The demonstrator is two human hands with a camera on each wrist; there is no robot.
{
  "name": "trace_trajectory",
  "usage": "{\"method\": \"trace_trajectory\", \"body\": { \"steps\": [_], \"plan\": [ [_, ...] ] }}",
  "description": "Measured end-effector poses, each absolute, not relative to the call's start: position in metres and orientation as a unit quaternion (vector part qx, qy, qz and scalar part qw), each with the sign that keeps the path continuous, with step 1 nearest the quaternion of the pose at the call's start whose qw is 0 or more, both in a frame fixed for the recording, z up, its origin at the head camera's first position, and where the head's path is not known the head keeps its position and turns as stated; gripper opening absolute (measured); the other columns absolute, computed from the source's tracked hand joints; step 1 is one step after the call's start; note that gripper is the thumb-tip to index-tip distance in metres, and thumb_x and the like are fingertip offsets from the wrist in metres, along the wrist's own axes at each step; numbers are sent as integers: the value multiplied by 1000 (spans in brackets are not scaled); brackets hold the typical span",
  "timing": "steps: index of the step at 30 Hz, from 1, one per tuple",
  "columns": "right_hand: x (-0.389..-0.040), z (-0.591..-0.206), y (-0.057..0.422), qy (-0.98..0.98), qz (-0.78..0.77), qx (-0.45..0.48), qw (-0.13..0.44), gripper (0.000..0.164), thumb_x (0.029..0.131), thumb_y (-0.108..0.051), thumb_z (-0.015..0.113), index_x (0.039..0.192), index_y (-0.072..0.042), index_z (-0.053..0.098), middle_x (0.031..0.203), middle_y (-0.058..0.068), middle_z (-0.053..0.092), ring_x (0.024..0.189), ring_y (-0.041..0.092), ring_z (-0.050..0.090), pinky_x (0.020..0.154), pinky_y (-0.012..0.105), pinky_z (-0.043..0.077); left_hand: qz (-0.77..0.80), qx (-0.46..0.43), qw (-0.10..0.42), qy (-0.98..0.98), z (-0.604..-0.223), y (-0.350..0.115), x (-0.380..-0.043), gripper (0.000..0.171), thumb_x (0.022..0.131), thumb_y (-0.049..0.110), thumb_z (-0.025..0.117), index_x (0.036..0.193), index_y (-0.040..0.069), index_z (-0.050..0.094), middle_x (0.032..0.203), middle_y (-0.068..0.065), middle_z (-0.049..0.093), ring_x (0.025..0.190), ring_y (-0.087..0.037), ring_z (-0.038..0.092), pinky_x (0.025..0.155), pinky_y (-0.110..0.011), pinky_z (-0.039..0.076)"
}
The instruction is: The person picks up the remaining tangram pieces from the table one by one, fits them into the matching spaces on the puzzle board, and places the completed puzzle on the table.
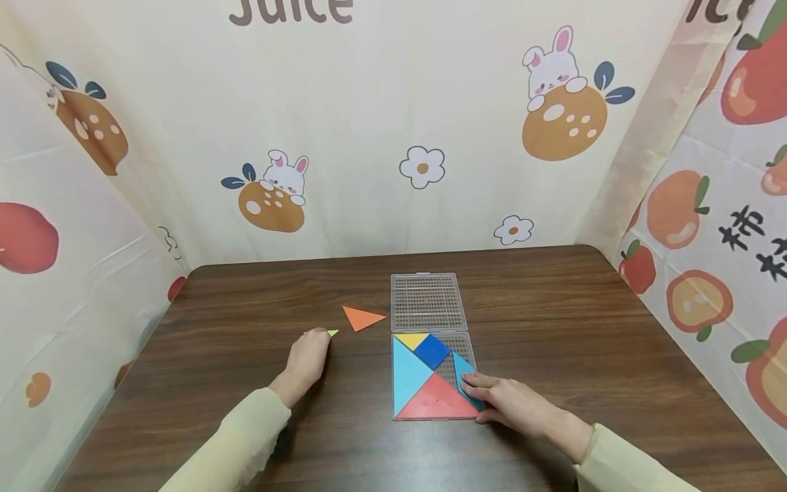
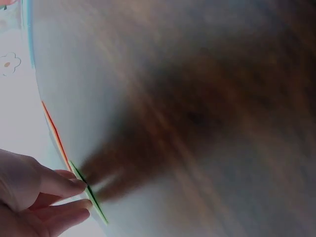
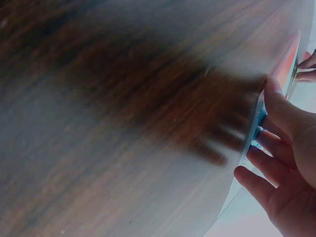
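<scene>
Left forearm (image 1: 229, 441) extended forward; left hand (image 1: 309, 355) back uppermost — thumb and fingertips close together. Right forearm (image 1: 624, 463) angled inward; right hand (image 1: 513, 405) palm down — fingers loosely spread, thumb apart.

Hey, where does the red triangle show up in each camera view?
Head: the red triangle lies along the near edge of the open case.
Left wrist: not in this picture.
Right wrist: upper right, nearly edge-on, just above the thumb tip of the right hand.
Shared landmark: the left hand, in all three.
</scene>
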State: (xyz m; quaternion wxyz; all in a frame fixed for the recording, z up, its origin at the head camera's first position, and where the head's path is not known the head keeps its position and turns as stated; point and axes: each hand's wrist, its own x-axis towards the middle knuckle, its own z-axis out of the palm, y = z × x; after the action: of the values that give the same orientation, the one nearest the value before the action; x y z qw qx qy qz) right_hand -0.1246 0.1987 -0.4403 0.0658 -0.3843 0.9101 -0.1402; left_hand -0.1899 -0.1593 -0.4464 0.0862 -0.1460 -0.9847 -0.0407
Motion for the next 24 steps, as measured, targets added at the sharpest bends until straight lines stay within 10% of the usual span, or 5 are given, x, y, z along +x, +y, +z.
{"method": "trace_trajectory", "body": {
  "steps": [24],
  "plan": [
    [-123, -440, 198, 909, -146, -384, 70, 48, 79, -25, 65, 121, -2, 54, 125, 14, 49, 113, 28, 47, 81, 38, 46, -57, -66, 98, -991, -442, -169, -191, 16, 76, 9, 66, 63, 1, 60, 69, -13, 60, 65, -31, 58, 50, -43, 47]
  ]
}}
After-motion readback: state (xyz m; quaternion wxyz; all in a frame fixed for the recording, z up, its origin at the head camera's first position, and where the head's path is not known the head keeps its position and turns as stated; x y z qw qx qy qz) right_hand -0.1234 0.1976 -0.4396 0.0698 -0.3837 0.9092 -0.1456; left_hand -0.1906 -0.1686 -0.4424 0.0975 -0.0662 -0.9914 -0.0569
